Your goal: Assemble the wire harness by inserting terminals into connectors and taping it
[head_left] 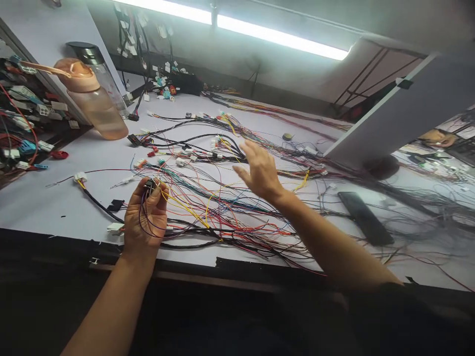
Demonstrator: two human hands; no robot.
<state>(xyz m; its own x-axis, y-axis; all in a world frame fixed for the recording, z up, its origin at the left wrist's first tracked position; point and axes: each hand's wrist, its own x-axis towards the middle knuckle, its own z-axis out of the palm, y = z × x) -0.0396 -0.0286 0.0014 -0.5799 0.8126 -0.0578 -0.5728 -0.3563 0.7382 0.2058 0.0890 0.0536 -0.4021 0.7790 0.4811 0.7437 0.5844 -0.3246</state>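
My left hand [146, 217] is closed on a small black wire connector [150, 183], held up above the near part of the table. Yellow wires [185, 205] run from it to the right, and a dark purple wire [141, 212] loops down over the palm. My right hand [262, 170] is raised over the wire bundles with its fingers stretched out, and nothing shows in it. Below both hands lies a wire harness [200, 232] with black-taped branches. A white connector with yellow wires [79, 177] and another white connector [115, 228] lie beside my left hand.
A peach-lidded bottle [92, 99] and a clear bottle [107, 74] stand at the back left. Connectors [22, 118] are piled at the left edge. A phone [365, 217] lies on the right, near an upright white panel [382, 106]. Long wire bundles [274, 113] cross the back.
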